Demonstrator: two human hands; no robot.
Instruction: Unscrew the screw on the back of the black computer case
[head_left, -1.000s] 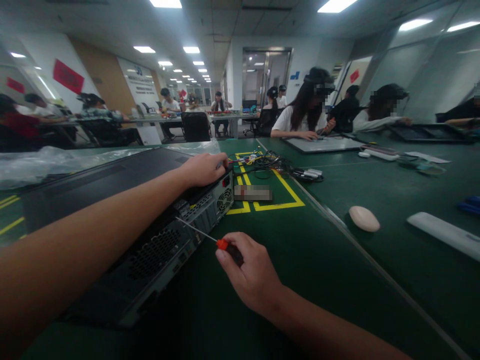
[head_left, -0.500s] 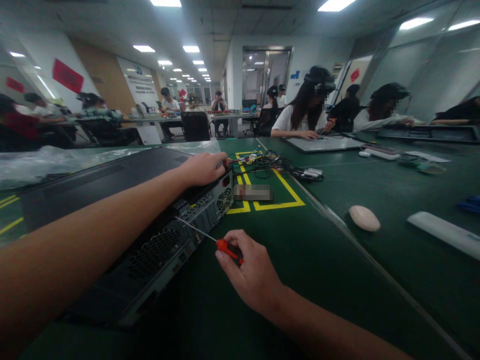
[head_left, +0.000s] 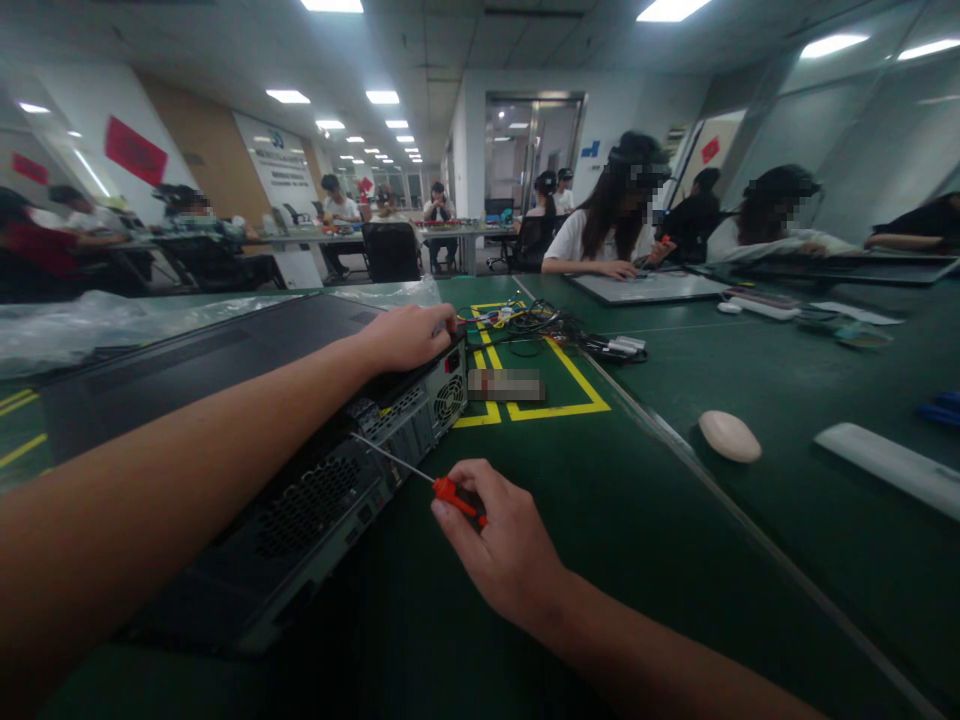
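A black computer case lies on its side on the green table, its rear panel turned toward my right side. My left hand lies across the case's far top edge, fingers bent down over the rim; the fingertips are partly hidden. In my right hand is a screwdriver with a red and black handle, pinched between thumb and fingers. Its thin metal shaft points left and its tip meets the rear panel near the middle slots. Whether it sits in a screw I cannot tell.
Bundled cables lie beyond the case by yellow tape marks. A pale mouse and a long white object are at the right. Clear plastic wrap is behind the case. Co-workers sit across the table.
My hands and the case look the same; the screwdriver's tip stays at the same spot. At the far right, a co-worker's dark panel has shifted and tilted.
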